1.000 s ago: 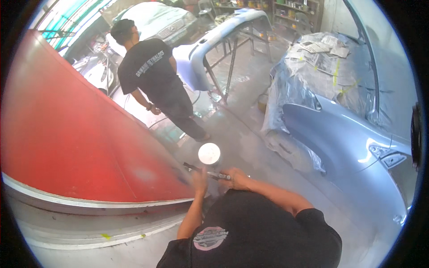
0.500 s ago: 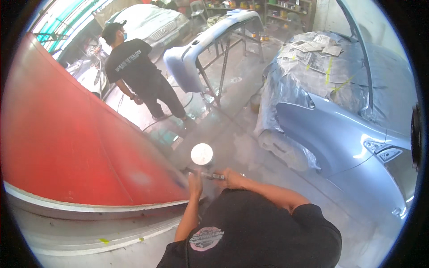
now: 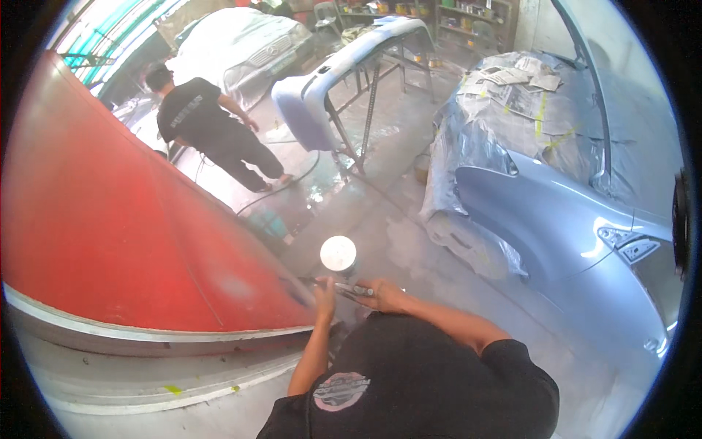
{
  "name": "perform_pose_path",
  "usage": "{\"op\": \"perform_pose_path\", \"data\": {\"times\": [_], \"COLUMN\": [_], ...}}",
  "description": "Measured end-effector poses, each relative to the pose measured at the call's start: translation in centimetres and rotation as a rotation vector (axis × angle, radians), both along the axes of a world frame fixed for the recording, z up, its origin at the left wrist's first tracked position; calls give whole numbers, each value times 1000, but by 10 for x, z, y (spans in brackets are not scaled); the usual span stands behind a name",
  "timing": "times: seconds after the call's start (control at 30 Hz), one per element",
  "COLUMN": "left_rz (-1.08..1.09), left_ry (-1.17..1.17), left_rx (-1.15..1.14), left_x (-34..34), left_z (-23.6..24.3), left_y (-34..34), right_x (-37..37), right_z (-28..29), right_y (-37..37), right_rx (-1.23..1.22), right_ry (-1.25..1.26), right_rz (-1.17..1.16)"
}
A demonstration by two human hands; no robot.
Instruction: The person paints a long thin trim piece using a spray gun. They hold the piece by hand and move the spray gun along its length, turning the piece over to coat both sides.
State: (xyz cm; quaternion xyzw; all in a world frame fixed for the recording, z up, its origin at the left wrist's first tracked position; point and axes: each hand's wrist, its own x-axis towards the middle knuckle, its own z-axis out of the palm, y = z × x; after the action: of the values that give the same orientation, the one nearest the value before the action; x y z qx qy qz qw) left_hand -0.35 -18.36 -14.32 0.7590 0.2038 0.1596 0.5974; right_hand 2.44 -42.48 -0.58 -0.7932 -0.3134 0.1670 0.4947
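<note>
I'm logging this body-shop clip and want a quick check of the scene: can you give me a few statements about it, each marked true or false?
1. Both hands, the left hand and right hand, are on a spray gun with a white-lidded cup. True.
2. The panel beside the gun is blue. False: it is red.
3. Another person stands farther back, on the wet floor. True.
4. The car on the right is fully bare. False: plastic sheet and paper mask its upper part.
</note>
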Motion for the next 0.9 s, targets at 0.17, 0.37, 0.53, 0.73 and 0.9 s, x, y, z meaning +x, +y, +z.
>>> {"op": "perform_pose_path", "data": {"times": [0.17,0.37,0.53,0.73,0.9], "left_rz": [-95,-77,43,38,25], "left_ry": [106,172,-12,30,26], "left_rx": [-241,-353,-339,69,-45], "left_x": [-3,-8,2,5,9], "left_z": [22,25,35,64,58], "left_y": [-2,0,-11,-16,-15], "right_x": [-1,-1,6,4,9], "right_z": [13,12,14,-2,27], "right_y": [-2,5,6,7,4], "right_rx": [-37,-71,-102,40,2], "right_ry": [110,101,219,-42,98], "right_rz": [-11,-20,24,-65,-21]}}
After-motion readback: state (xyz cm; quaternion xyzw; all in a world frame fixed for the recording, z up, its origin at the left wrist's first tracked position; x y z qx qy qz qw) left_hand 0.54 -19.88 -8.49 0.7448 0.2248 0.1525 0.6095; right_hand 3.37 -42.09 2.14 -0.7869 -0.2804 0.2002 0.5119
